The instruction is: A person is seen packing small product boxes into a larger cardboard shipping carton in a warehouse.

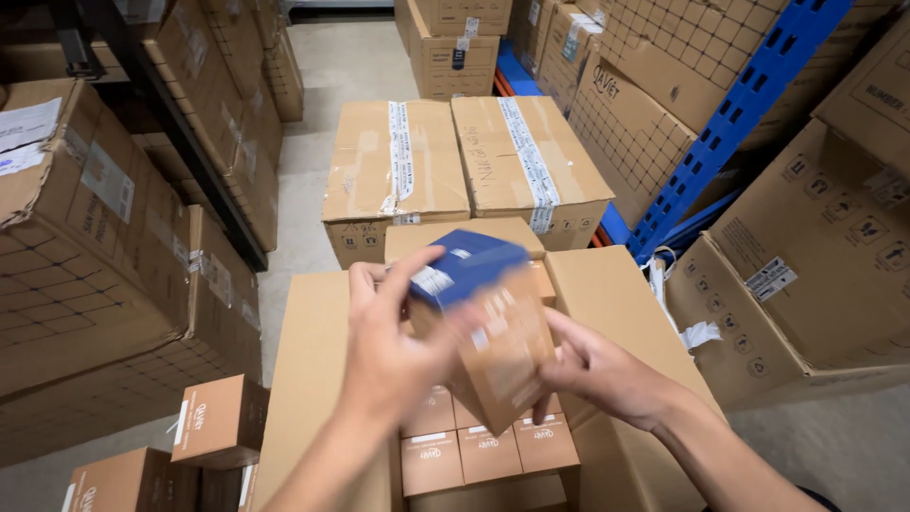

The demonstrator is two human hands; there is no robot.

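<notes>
Both my hands hold a small brown carton with a blue top (488, 327), tilted and motion-blurred, above an open large cardboard box (308, 379). My left hand (393, 346) grips its left side and blue end. My right hand (592, 370) supports its lower right side. Inside the open box, several small brown cartons (488, 453) stand packed in rows below the held one. The box's flaps are spread to the left and right.
Two taped cardboard boxes (464, 166) sit on the concrete floor beyond the open box. Stacked cartons line the left (95, 246) and right (815, 256). A blue rack upright (735, 118) leans at the right. Small brown cartons (218, 422) lie at lower left.
</notes>
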